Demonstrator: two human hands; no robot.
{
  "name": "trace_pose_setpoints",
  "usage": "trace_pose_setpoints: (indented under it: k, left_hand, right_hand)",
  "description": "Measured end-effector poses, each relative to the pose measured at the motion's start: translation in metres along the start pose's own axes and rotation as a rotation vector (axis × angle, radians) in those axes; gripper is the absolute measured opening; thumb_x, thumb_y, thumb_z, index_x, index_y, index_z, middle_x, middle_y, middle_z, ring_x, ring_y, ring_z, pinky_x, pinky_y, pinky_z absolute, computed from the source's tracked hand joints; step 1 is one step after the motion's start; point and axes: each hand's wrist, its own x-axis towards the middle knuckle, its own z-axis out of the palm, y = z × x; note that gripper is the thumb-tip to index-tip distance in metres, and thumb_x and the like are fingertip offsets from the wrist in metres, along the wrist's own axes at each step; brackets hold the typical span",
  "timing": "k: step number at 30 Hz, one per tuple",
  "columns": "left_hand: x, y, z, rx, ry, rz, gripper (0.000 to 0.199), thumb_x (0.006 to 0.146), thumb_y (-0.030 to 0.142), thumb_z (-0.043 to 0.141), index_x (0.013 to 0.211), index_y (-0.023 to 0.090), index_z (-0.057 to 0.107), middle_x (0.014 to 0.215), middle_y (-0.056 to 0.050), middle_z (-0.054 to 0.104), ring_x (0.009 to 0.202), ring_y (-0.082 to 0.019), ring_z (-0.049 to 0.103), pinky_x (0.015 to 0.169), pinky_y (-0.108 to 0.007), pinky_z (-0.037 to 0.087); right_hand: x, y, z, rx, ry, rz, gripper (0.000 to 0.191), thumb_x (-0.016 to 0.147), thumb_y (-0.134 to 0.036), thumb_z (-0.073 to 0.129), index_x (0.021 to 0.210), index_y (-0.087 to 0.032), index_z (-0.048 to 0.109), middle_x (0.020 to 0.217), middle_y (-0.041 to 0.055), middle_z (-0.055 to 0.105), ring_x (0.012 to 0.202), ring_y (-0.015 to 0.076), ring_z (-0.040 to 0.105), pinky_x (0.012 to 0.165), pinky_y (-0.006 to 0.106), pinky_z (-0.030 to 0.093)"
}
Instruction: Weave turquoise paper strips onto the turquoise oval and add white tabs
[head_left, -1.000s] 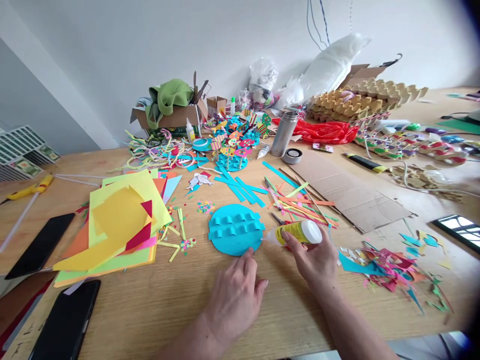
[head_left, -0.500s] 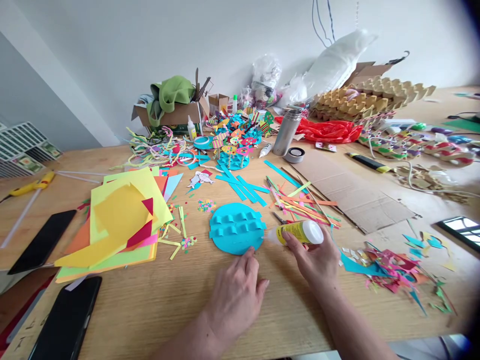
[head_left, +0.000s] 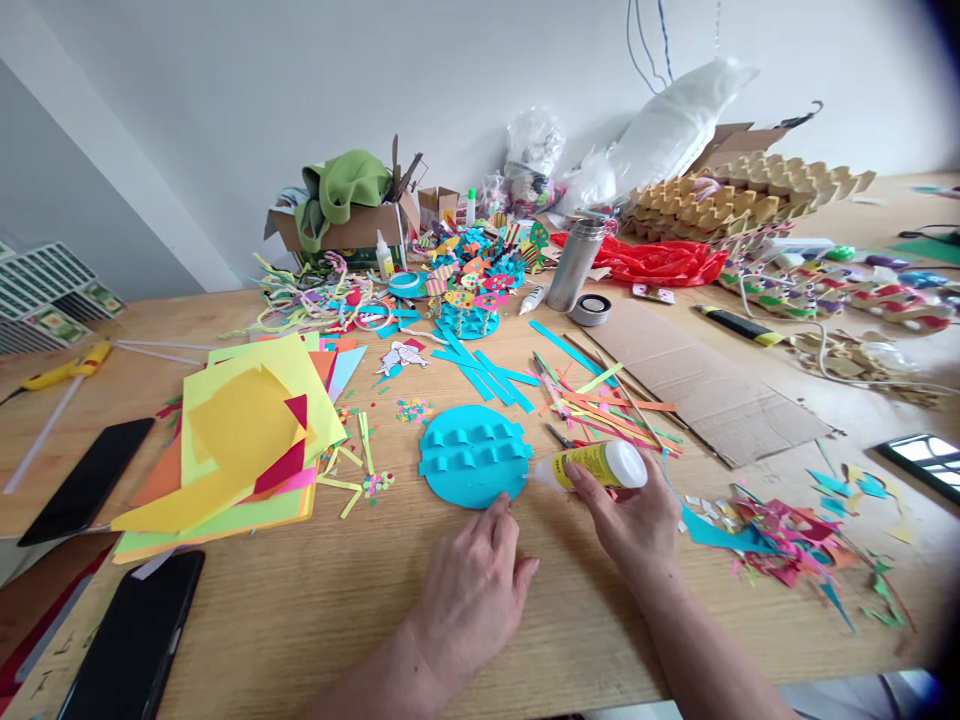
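Note:
A round blue paper disc [head_left: 476, 490] lies on the table before me, with two rows of raised blue paper loops across it. My left hand [head_left: 480, 570] rests at its near edge, fingertips touching the paper and thumb held apart, gripping nothing. In my right hand [head_left: 634, 520] is a white glue bottle with a yellow label [head_left: 589, 465]. The bottle is tipped on its side, its nozzle pointing left at the disc's right edge. Whether the nozzle touches the paper is hard to see.
Stacked coloured paper [head_left: 262, 400] and phones [head_left: 135, 640] lie to the left. Blue strips [head_left: 487, 375], thin paper strips [head_left: 615, 410] and cardboard [head_left: 705, 385] are beyond the disc. Paper scraps [head_left: 795, 540] lie right; a steel flask [head_left: 576, 265] stands farther back.

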Motion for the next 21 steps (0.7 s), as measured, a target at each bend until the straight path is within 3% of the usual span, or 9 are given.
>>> trace_pose_setpoints:
  k: [6, 11, 16, 21]
  left_hand:
    - [0.001, 0.0, 0.0, 0.004, -0.014, -0.001, 0.029, 0.088, 0.02, 0.057, 0.115, 0.016, 0.048, 0.137, -0.015, 0.055, 0.116, -0.026, 0.059, 0.085, -0.043, 0.057]
    - [0.0, 0.0, 0.002, 0.007, -0.005, 0.005, 0.03, 0.088, 0.021, 0.056, 0.116, 0.015, 0.048, 0.137, -0.015, 0.055, 0.115, -0.027, 0.06, 0.084, -0.044, 0.057]
    - [0.0, -0.001, 0.002, 0.006, -0.007, 0.008, 0.026, 0.088, 0.022, 0.057, 0.112, 0.016, 0.048, 0.137, -0.015, 0.054, 0.115, -0.027, 0.06, 0.084, -0.043, 0.058]
    - [-0.001, 0.0, 0.003, 0.035, 0.012, 0.018, 0.027, 0.088, 0.023, 0.057, 0.112, 0.017, 0.047, 0.137, -0.014, 0.055, 0.114, -0.027, 0.061, 0.081, -0.041, 0.058]
  right_hand:
    - [0.001, 0.003, 0.001, 0.009, 0.016, 0.006, 0.044, 0.067, -0.05, 0.077, 0.095, -0.02, 0.06, 0.081, 0.0031, 0.067, 0.067, 0.02, 0.063, 0.059, 0.034, 0.053]
    - [0.002, -0.006, -0.001, 0.083, -0.017, 0.095, 0.043, 0.064, -0.048, 0.079, 0.09, -0.019, 0.061, 0.073, 0.0014, 0.065, 0.058, 0.0172, 0.059, 0.052, 0.031, 0.051]
    - [0.009, -0.019, -0.004, 0.29, -0.028, 0.27, 0.036, 0.067, -0.047, 0.078, 0.082, -0.018, 0.062, 0.069, 0.0017, 0.065, 0.06, 0.0181, 0.061, 0.054, 0.029, 0.05]
    - [0.017, -0.019, -0.001, 0.692, -0.002, 0.411, 0.032, 0.067, -0.04, 0.079, 0.084, -0.019, 0.062, 0.078, 0.0002, 0.065, 0.068, 0.0164, 0.062, 0.06, 0.028, 0.053]
